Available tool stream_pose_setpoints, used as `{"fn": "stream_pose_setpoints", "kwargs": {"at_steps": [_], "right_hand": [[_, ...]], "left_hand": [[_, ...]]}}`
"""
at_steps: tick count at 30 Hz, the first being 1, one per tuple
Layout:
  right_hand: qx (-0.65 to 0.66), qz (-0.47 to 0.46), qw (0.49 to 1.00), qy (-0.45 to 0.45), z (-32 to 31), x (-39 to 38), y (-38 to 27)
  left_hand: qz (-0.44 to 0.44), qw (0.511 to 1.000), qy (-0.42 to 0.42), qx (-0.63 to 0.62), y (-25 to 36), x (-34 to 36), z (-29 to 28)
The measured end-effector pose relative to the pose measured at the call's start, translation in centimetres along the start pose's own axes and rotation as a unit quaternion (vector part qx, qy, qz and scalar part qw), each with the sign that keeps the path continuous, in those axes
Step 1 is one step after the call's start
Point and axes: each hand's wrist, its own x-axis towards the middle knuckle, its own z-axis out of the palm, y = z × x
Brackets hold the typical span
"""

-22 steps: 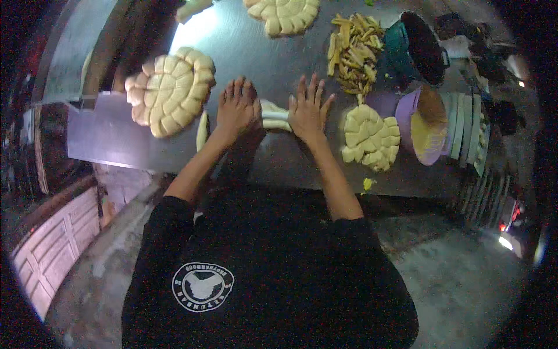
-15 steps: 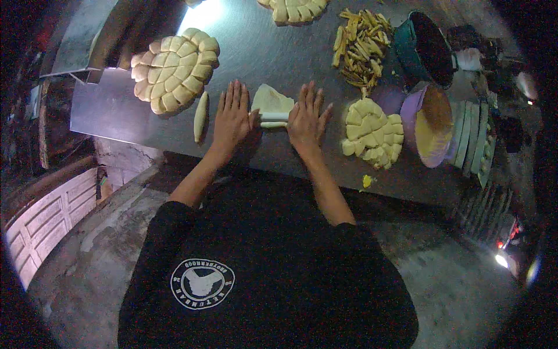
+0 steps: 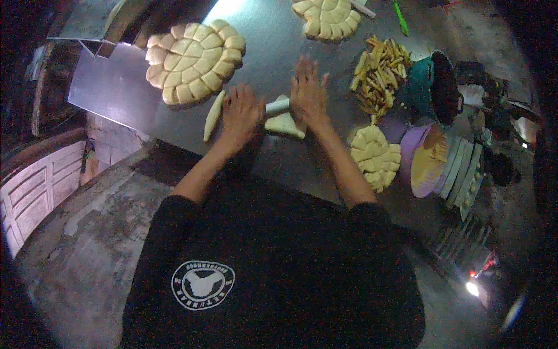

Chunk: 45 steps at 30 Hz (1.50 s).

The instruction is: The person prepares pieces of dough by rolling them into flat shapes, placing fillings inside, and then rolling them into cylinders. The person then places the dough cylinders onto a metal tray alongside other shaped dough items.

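Note:
My left hand (image 3: pixel 243 114) and my right hand (image 3: pixel 310 99) press down on the two ends of a short white rolling pin (image 3: pixel 278 107), its middle showing between them. Both hands lie over the pin with fingers pointing forward; the right fingers are a little blurred. Under and nearer than the pin lies a flattened pale dough sheet (image 3: pixel 286 125). A slim dough roll with tapered ends (image 3: pixel 214 115) rests just left of my left hand. To the right of my right forearm sits a cluster of dough pieces (image 3: pixel 376 157).
On the metal table (image 3: pixel 110 96) stand a large dough cluster (image 3: pixel 195 63) and another farther off (image 3: pixel 326 20). At right are a heap of yellowish-brown strips (image 3: pixel 381 72), a teal pot (image 3: pixel 422 81), a purple bowl (image 3: pixel 410 157) with yellow contents and leaning trays (image 3: pixel 462 174).
The rolling pin now slants and sits toward the sheet's far part, with more dough showing on the near side. My right hand has gone farther forward. The whole view has turned slightly.

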Motion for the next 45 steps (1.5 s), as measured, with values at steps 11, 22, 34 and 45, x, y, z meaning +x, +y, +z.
{"fn": "stream_pose_setpoints", "kwargs": {"at_steps": [11, 22, 34, 45], "right_hand": [[0.009, 0.053, 0.995, 0.086, 0.1, 5.8, 0.6], [0.016, 0.083, 0.996, -0.011, -1.6, -9.6, 0.7], [-0.042, 0.286, 0.947, 0.141, 0.8, -1.3, 5.8], [-0.079, 0.214, 0.970, 0.083, 0.9, -7.9, 0.0]], "left_hand": [[0.106, 0.990, -0.052, -0.079, -4.1, 6.0, 0.5], [0.245, 0.956, -0.096, -0.126, -1.4, 8.3, 2.3], [0.224, 0.956, 0.011, -0.191, 0.0, 12.3, 6.5], [0.009, 0.999, -0.024, -0.037, 1.7, 3.0, -0.5]]}}
